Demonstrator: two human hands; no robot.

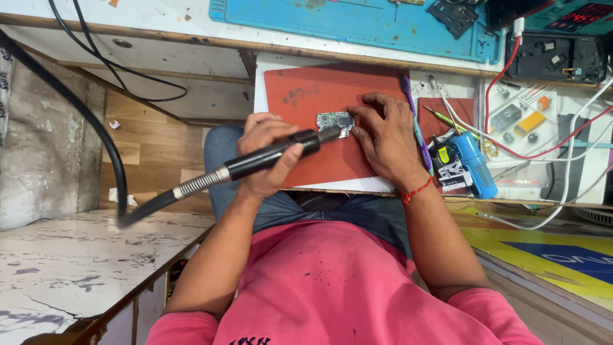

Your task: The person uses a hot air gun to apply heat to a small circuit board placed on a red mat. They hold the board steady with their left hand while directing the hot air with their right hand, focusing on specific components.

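— What does each hand [271, 150] hold?

— The left hand has its grip clenched around a black hot-air tool [271, 155] — its tip is at the small circuit board [336, 121]. The right hand [383, 137] holds nothing; its fingertips press the board flat at its right edge.

— Where is the board, and how does it look?

— On the red mat [306, 96] on the table [268, 67]. It is thin, greenish-grey, with metal parts — I think light, stiff and fragile, so better to hold it by the edges.
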